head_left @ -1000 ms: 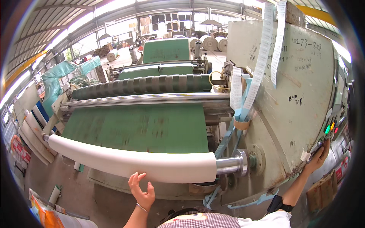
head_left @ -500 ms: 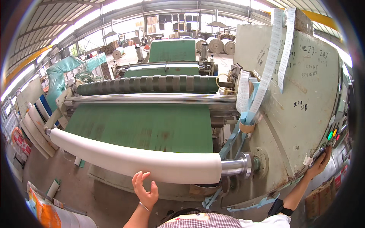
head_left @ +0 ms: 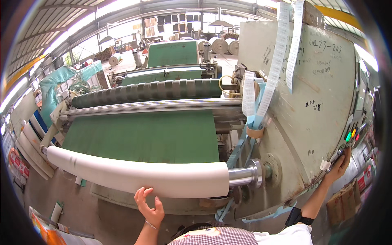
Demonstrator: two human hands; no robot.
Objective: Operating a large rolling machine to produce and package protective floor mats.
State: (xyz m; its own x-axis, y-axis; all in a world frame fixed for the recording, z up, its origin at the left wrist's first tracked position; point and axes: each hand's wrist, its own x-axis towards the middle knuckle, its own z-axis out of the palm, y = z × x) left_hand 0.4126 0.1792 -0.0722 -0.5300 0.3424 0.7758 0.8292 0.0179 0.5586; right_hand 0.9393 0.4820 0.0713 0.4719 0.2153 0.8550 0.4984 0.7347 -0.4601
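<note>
A long white roll (head_left: 134, 173) lies across the front of the machine on a shiny metal shaft (head_left: 244, 176). My left hand (head_left: 150, 208) is at the roll's near side, fingers spread and curved, holding nothing. Its fingertips are at the roll's lower edge; whether they touch it I cannot tell. Far to the right, my right hand (head_left: 338, 168) reaches the control panel's edge. Its fingers stretch up beside dark switches, below a green button (head_left: 348, 136). Behind the roll, a wide green sheet (head_left: 143, 136) slopes down from metal bars (head_left: 159, 107).
A pale machine side panel (head_left: 298, 102) stands on the right, with paper label strips (head_left: 277, 61) and blue strips (head_left: 237, 153) hanging by it. A dark banded roller (head_left: 151, 92) spans the machine. Cardboard boxes (head_left: 343, 204) sit lower right; wrapped rolls (head_left: 53, 232) lie lower left.
My view has turned slightly right, so the machine sits further left. Dark smudges on the green sheet no longer show. Both hands keep nearly the same pose.
</note>
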